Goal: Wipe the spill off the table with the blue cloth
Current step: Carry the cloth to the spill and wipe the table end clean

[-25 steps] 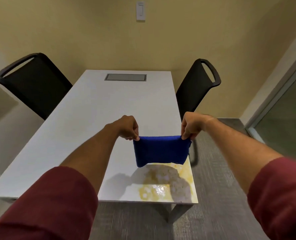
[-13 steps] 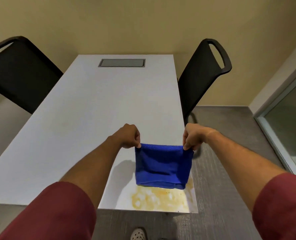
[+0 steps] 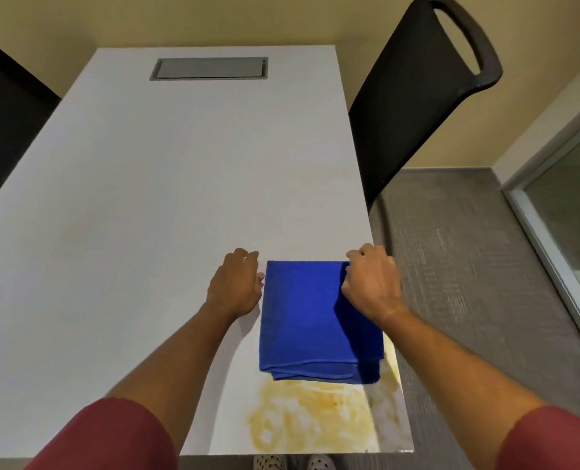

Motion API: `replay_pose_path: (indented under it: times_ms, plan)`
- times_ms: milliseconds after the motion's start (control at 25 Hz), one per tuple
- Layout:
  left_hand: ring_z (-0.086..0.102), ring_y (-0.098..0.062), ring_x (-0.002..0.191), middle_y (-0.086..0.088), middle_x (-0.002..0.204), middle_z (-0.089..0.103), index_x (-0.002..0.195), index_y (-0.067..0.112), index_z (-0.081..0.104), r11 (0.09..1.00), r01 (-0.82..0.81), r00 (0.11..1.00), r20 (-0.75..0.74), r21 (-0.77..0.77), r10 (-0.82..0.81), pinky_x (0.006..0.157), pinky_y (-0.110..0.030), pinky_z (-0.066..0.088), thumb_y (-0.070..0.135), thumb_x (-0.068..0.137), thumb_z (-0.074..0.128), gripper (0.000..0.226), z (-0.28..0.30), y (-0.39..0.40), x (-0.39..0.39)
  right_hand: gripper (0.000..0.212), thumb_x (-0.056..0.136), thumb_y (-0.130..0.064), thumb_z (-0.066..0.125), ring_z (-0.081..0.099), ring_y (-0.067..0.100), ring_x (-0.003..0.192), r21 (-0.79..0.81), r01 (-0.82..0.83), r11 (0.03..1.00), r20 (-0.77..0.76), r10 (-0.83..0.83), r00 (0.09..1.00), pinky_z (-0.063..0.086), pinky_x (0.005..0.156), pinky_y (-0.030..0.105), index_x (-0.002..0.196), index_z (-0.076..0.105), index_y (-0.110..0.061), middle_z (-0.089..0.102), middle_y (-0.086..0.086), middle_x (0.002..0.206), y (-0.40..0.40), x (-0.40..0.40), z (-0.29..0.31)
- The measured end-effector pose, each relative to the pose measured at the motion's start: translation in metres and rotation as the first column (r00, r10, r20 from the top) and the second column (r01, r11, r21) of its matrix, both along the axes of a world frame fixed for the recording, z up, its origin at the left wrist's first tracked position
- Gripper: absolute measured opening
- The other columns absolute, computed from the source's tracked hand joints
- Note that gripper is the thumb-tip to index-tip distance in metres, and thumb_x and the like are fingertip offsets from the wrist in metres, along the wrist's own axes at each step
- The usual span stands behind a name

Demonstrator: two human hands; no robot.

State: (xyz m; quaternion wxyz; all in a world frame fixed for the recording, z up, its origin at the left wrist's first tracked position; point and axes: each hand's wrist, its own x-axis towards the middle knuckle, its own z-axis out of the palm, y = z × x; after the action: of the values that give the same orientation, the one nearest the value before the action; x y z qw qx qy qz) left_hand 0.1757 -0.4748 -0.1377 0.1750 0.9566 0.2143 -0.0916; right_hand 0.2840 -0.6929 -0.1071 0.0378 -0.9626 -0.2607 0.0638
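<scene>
At the far left edge, a black chair (image 3: pixel 7 123) stands beside the white table (image 3: pixel 146 198), only partly in view. A grey rectangular hatch (image 3: pixel 209 68) is set flush into the tabletop near its far end. The left hand (image 3: pixel 236 283) lies knuckles up on the bare tabletop, just beside the far left corner of the blue cloth (image 3: pixel 302 317); its fingers are curled and its thumb meets the cloth's left edge, but I cannot tell whether it pinches the fabric or has let it go. The cloth, folded into a rectangle with 2 layered hems showing at its near edge, lies flat on the table close to the right edge. Its near part covers the far portion of the yellow spill (image 3: pixel 312 418), which spreads from under the cloth toward the table's near right corner and shows in a thin strip along the cloth's right side. The right hand (image 3: pixel 371 283) rests on the far right corner of the cloth, fingers bent and gripping the fabric. Right of the table, a second black chair (image 3: pixel 417 96) with a handle cutout in its backrest stands on grey carpet (image 3: pixel 468 266).
</scene>
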Motion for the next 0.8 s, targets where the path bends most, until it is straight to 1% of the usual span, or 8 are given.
replay_pose_path:
  times_ms: [40,120,200,280,360,440,600,800]
  plan:
    - [0.034,-0.031,0.141,-0.016,0.156,0.034,0.151,0.008,0.031,1.000,0.002,1.000,0.009,0.017,-0.002,0.112,-0.041,0.035,0.029,0.101,0.043,0.055,-0.009,0.002,-0.006,0.033,0.094,-0.026,0.054,0.057,0.027,0.111,0.055,-0.060,0.997,0.014,0.059,0.998,0.048,0.094,0.040,0.122,0.061,-0.010,0.062,0.011,0.122,0.008,-0.015,-0.008]
    - [0.020,-0.030,0.149,-0.016,0.162,0.021,0.155,0.008,0.021,0.999,0.025,0.998,0.051,0.033,-0.026,0.120,-0.039,0.021,0.030,0.102,0.038,0.059,-0.025,0.005,-0.019,0.056,0.095,-0.041,0.050,0.049,0.033,0.130,0.155,-0.170,0.973,-0.013,0.174,0.985,0.042,0.107,0.046,0.138,0.051,-0.006,0.051,0.018,0.142,0.027,-0.047,-0.026]
    - [0.013,-0.028,0.152,-0.015,0.163,0.015,0.155,0.006,0.016,0.997,0.056,0.992,0.106,0.049,-0.061,0.122,-0.038,0.014,0.030,0.103,0.035,0.061,-0.040,0.006,-0.033,0.074,0.095,-0.050,0.041,0.026,0.035,0.148,0.160,-0.255,0.954,-0.064,0.268,0.961,0.024,0.121,0.050,0.152,0.031,-0.005,0.029,0.020,0.160,0.046,-0.074,-0.045]
    - [0.007,-0.025,0.153,-0.011,0.164,0.008,0.156,0.007,0.012,0.994,0.079,0.987,0.131,0.075,-0.089,0.124,-0.037,0.009,0.036,0.102,0.025,0.062,-0.051,0.005,-0.045,0.079,0.097,-0.054,0.030,0.003,0.030,0.154,0.122,-0.302,0.945,-0.085,0.314,0.946,0.008,0.124,0.051,0.157,0.013,-0.006,0.006,0.016,0.166,0.056,-0.085,-0.063]
    - [0.002,-0.022,0.153,-0.008,0.164,0.003,0.156,0.009,0.011,0.990,0.085,0.986,0.137,0.108,-0.099,0.124,-0.038,0.006,0.041,0.100,0.015,0.064,-0.060,0.004,-0.050,0.079,0.099,-0.057,0.022,-0.009,0.026,0.154,0.081,-0.321,0.944,-0.094,0.328,0.940,0.002,0.124,0.050,0.158,0.004,-0.008,-0.004,0.012,0.167,0.057,-0.085,-0.076]
    - [0.002,-0.022,0.153,-0.007,0.164,0.003,0.156,0.010,0.011,0.987,0.072,0.985,0.144,0.144,-0.093,0.123,-0.038,0.006,0.043,0.100,0.013,0.065,-0.065,0.004,-0.050,0.079,0.099,-0.059,0.018,-0.010,0.025,0.154,0.065,-0.331,0.942,-0.086,0.335,0.938,0.001,0.124,0.050,0.158,0.004,-0.009,-0.004,0.011,0.167,0.057,-0.081,-0.085]
    - [0.009,-0.024,0.152,-0.010,0.164,0.011,0.156,0.010,0.016,0.982,0.063,0.985,0.146,0.178,-0.090,0.123,-0.041,0.011,0.041,0.100,0.018,0.064,-0.069,0.005,-0.048,0.077,0.099,-0.059,0.019,-0.004,0.024,0.154,0.069,-0.326,0.943,-0.081,0.331,0.940,0.002,0.124,0.052,0.158,0.010,-0.011,0.002,0.009,0.167,0.061,-0.077,-0.092]
    - [0.005,-0.022,0.153,-0.008,0.165,0.009,0.156,0.012,0.013,0.981,0.061,0.985,0.146,0.183,-0.089,0.123,-0.038,0.008,0.042,0.101,0.017,0.064,-0.070,0.004,-0.049,0.077,0.098,-0.058,0.020,-0.004,0.024,0.154,0.045,-0.272,0.961,-0.062,0.274,0.960,-0.002,0.124,0.051,0.158,0.008,-0.012,0.001,0.009,0.167,0.077,-0.039,-0.090]
